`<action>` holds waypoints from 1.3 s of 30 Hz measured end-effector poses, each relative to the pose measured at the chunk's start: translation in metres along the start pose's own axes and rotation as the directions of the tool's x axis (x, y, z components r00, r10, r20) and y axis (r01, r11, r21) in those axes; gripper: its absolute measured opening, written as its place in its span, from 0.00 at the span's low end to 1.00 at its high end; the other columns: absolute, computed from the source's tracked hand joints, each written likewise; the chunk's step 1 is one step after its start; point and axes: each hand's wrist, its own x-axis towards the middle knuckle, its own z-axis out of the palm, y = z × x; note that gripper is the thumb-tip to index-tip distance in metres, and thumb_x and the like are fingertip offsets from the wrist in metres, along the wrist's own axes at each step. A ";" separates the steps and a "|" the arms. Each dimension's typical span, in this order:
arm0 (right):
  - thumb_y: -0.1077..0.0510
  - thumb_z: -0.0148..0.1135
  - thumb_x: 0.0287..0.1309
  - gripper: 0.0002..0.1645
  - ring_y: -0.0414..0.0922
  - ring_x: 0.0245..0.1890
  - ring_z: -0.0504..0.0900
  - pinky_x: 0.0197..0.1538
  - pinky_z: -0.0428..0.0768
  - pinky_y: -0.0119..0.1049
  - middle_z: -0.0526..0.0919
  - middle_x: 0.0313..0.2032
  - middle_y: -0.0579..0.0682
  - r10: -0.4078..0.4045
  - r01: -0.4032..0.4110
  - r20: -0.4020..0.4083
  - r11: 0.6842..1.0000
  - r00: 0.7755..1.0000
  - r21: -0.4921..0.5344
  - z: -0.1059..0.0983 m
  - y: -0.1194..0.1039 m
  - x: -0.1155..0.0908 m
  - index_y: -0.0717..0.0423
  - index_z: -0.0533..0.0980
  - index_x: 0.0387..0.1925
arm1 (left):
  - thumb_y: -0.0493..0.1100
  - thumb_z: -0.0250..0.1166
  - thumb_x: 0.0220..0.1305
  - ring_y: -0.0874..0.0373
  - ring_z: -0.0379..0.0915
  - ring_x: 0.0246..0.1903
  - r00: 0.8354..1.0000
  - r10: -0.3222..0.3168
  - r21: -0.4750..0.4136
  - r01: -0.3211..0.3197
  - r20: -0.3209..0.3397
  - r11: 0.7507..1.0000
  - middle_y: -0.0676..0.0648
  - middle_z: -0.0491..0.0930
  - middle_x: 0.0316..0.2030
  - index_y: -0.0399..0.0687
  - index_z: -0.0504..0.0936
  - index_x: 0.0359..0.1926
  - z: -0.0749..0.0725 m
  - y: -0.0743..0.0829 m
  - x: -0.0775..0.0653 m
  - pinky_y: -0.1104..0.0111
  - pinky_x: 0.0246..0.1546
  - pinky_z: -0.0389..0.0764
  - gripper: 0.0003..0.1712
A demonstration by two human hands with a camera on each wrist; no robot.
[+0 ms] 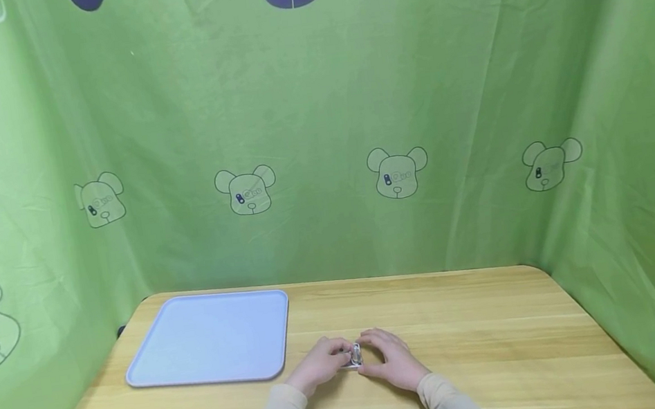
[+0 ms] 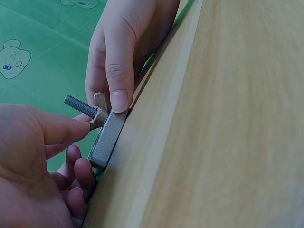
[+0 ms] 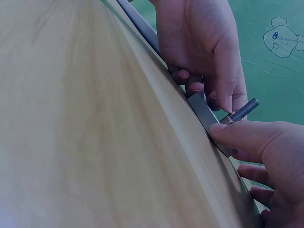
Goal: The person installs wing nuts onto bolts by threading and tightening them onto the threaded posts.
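Over the middle of the table, both hands meet at a small grey metal block [image 2: 109,137] with a threaded bolt [image 2: 80,106] sticking out of its side. A brass-coloured wing nut [image 2: 99,117] sits on the bolt, close against the block. My left hand [image 1: 322,360] pinches the wing nut between thumb and finger, its other fingers curled by the block's near end in the left wrist view. My right hand [image 1: 391,358] grips the block's other end, the thumb pressing on its edge. The block's far side is hidden.
A pale blue-lavender tray [image 1: 211,339] lies at the back left of the wooden table [image 1: 497,334]. Green curtains [image 1: 312,95] printed with bear faces hang behind the table and on both sides.
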 end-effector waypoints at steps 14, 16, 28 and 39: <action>0.46 0.72 0.49 0.34 0.63 0.67 0.65 0.68 0.53 0.68 0.73 0.63 0.61 0.003 -0.003 0.002 1.000 1.000 -0.005 0.000 0.000 0.000 0.56 0.75 0.56 | 0.30 0.58 0.52 0.60 0.60 0.24 0.998 -0.056 -0.144 0.050 -0.036 0.988 0.52 0.63 0.25 0.39 0.71 0.37 0.004 0.001 -0.003 0.72 0.24 0.65 0.10; 0.46 0.72 0.49 0.34 0.63 0.67 0.66 0.68 0.53 0.68 0.73 0.63 0.61 0.002 -0.002 0.001 1.000 1.000 -0.008 0.000 0.000 0.000 0.56 0.75 0.56 | 0.30 0.59 0.52 0.60 0.60 0.23 0.998 -0.051 -0.143 0.046 -0.030 0.989 0.52 0.64 0.25 0.38 0.71 0.37 0.004 0.001 -0.003 0.72 0.23 0.65 0.10; 0.45 0.71 0.49 0.34 0.64 0.67 0.65 0.68 0.53 0.68 0.73 0.63 0.61 -0.005 0.005 -0.002 1.000 1.000 -0.009 -0.001 0.000 -0.001 0.56 0.75 0.56 | 0.35 0.71 0.50 0.58 0.63 0.28 1.000 0.023 -0.041 -0.023 0.002 0.999 0.51 0.68 0.25 0.38 0.80 0.39 0.003 0.000 0.000 0.70 0.29 0.66 0.14; 0.45 0.71 0.50 0.35 0.64 0.67 0.64 0.68 0.52 0.68 0.72 0.64 0.60 0.003 -0.003 0.002 1.000 1.000 -0.002 0.000 0.000 0.000 0.56 0.74 0.57 | 0.38 0.68 0.58 0.61 0.59 0.22 0.999 0.027 0.013 -0.027 -0.017 1.000 0.54 0.61 0.21 0.39 0.82 0.36 0.002 0.003 -0.002 0.74 0.21 0.62 0.07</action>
